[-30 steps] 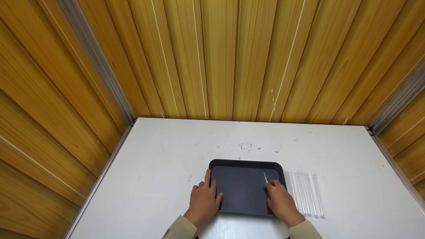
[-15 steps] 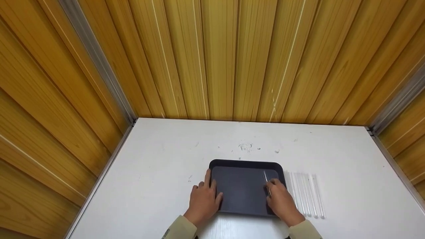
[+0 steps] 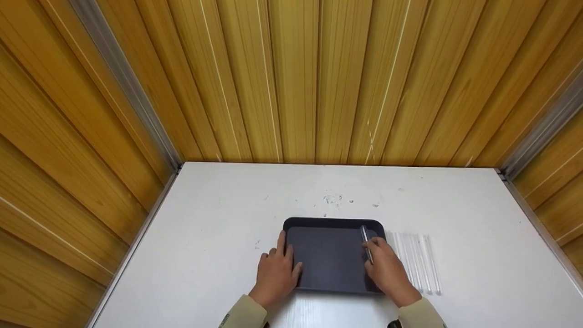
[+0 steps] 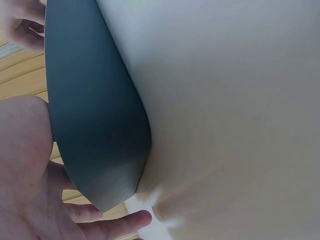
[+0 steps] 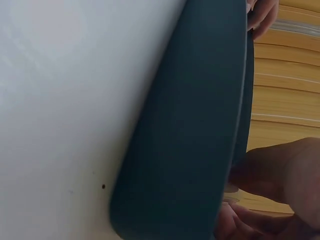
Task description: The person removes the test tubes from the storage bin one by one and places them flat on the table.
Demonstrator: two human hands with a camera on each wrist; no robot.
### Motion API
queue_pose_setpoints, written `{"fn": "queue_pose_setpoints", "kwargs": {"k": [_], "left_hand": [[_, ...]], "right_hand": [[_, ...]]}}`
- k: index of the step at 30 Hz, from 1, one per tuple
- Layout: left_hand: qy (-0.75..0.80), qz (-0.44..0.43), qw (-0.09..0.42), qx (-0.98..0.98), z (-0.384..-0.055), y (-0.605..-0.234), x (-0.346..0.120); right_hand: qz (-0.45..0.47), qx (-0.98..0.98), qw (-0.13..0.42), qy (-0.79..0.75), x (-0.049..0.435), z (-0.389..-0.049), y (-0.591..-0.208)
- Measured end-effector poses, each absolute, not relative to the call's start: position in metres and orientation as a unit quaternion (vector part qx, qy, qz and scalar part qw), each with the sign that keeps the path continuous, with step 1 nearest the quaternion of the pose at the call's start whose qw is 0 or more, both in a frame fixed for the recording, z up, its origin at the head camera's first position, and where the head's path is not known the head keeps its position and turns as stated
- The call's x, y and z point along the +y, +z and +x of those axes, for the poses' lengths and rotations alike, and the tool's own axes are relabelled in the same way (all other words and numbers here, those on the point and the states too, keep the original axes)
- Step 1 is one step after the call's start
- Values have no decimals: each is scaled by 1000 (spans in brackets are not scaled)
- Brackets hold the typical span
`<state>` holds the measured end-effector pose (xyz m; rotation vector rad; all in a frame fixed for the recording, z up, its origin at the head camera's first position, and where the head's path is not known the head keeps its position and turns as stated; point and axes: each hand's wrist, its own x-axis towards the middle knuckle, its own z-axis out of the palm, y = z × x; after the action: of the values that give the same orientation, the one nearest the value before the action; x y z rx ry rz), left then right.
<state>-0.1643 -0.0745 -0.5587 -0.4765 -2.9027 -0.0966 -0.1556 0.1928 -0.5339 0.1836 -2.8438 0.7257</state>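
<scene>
In the head view a dark rectangular tray (image 3: 325, 259) lies on the white table. My left hand (image 3: 274, 275) rests over its left rim, fingers stretched out and thumb over the tray floor. In the left wrist view these fingers (image 4: 117, 227) extend past the tray's corner. My right hand (image 3: 386, 269) pinches a slender clear tube (image 3: 364, 234) between thumb and fingers, over the right part of the tray. The tube slants slightly, its far end near the back rim. In the right wrist view the tray wall (image 5: 185, 125) hides much of that grip.
Just right of the tray, several clear tubes (image 3: 421, 264) lie side by side on the table (image 3: 218, 237). Wood-patterned panels (image 3: 296, 82) enclose the table at the back and both sides. Dark marks (image 3: 332, 199) spot the surface behind the tray.
The tube in my right hand has shifted toward the tray's back and shows more of its length, with right-hand fingers repositioned on it. My left hand stays on the rim. The head view has shifted slightly.
</scene>
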Motion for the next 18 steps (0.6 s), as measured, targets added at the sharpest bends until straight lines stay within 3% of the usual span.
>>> {"fn": "queue_pose_setpoints", "kwargs": {"k": [18], "left_hand": [[-66,-172,91,-979,-166,-561,-71]], "right_hand": [[-1,-956,120,268,233,-141,-528]]}}
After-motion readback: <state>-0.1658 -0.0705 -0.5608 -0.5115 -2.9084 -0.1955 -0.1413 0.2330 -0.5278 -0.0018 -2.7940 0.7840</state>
